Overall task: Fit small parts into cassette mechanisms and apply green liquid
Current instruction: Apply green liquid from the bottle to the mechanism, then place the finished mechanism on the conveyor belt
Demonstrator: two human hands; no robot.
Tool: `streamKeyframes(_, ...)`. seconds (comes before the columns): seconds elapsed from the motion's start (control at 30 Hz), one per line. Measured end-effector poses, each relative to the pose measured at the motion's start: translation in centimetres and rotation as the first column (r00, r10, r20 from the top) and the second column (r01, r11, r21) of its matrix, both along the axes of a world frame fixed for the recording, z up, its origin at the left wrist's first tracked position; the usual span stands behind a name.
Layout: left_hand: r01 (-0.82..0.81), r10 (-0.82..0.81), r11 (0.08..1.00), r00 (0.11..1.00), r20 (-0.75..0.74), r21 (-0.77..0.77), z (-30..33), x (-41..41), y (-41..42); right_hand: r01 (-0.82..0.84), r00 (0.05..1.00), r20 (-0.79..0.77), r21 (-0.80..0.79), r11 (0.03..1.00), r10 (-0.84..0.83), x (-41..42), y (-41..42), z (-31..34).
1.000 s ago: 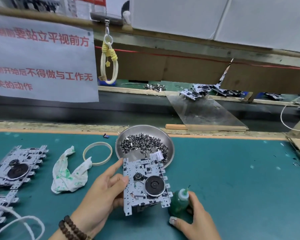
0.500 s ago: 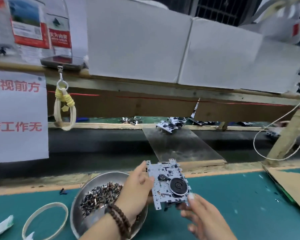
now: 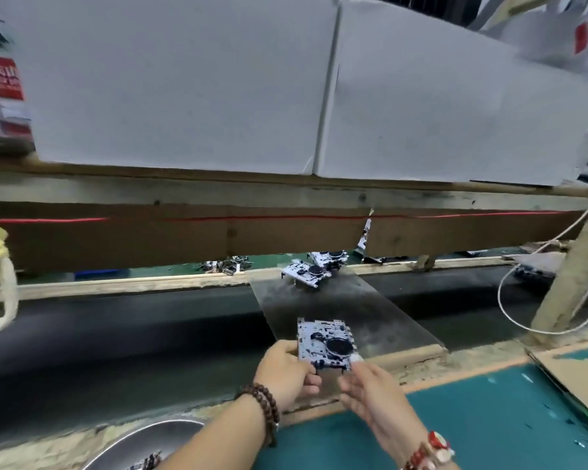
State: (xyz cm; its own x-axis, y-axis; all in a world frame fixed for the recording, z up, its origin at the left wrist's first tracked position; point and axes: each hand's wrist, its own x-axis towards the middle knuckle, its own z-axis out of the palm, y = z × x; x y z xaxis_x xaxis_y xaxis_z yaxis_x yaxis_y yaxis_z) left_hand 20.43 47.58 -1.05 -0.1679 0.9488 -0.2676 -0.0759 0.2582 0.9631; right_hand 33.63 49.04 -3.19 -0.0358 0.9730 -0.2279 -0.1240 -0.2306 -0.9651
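A cassette mechanism (image 3: 325, 342), a flat perforated metal plate with a black round wheel on its face, is held up over the near end of a clear plastic ramp (image 3: 370, 310). Its long axis runs away from the person, up the ramp's line. The left hand (image 3: 287, 374) grips the plate's left edge, fingers curled behind and thumb in front. The right hand (image 3: 370, 390) has its fingers nearly straight, fingertips touching the lower right corner; it pinches nothing clearly. Both hands sit below and just behind the plate, the left nearer. At the ramp's far end, other mechanisms (image 3: 308, 271) lie piled. A steel bowl (image 3: 143, 442) sits on the teal counter (image 3: 472, 429) near the left forearm. The likely next step is releasing the plate onto the ramp.
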Motion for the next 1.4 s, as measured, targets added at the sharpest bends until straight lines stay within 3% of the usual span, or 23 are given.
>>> streamKeyframes(0.13,-0.001,-0.007,0.996,0.996,-0.088,-0.088,-1.6,0.1,3.1,-0.037,0.976,0.211,-0.068,0.997,0.051,0.3,3.4,-0.9)
streamKeyframes(0.23,0.011,-0.025,0.995,0.99,-0.137,-0.103,-2.7,0.2,4.8,-0.006,0.987,0.157,-0.091,0.996,0.02,0.1,5.3,-1.3)
streamKeyframes(0.37,-0.019,0.016,0.998,0.999,-0.048,-0.063,-1.0,-0.2,6.3,0.057,0.994,-0.085,-0.109,0.992,-0.066,-1.4,6.4,0.7)
streamKeyframes(0.57,0.054,-0.053,0.998,0.997,-0.054,0.016,-0.2,-1.0,1.9,-0.074,0.988,0.141,0.026,0.997,0.07,-3.3,2.3,1.8)
streamKeyframes(0.67,0.018,-0.016,0.998,0.999,-0.033,0.059,0.7,-1.7,-2.8,-0.217,0.972,0.091,0.016,0.976,0.215,-4.6,-1.5,3.2)
streamKeyframes(0.83,-0.192,0.206,0.964,0.977,-0.06,0.185,3.9,-4.4,-11.3,-0.401,0.916,0.046,0.103,0.91,0.398,-7.1,-8.9,7.3)
streamKeyframes(0.97,-0.465,0.497,0.824,0.867,-0.02,0.323,7.0,-8.8,-19.2,-0.515,0.856,0.075,0.196,0.834,0.511,-8.6,-14.8,10.3)
streamKeyframes(1.13,-0.622,0.659,0.706,0.752,0.006,0.34,7.7,-13.2,-27.8,-0.625,0.778,0.088,0.216,0.75,0.622,-12.9,-22.0,11.5)
streamKeyframes(1.23,-0.633,0.7,0.696,0.704,-0.121,0.339,6.2,-15.2,-31.5,-0.674,0.738,0.109,0.171,0.718,0.666,-16.4,-25.7,10.6)
streamKeyframes(1.33,-0.603,0.668,0.739,0.604,-0.435,0.299,4.0,-17.9,-34.6,-0.716,0.698,0.132,0.144,0.683,0.704,-19.6,-28.8,9.0)
streamKeyframes(1.4,-0.606,0.553,0.773,0.497,-0.669,0.189,2.3,-19.7,-36.2,-0.745,0.666,0.159,0.113,0.657,0.729,-21.4,-30.4,7.8)
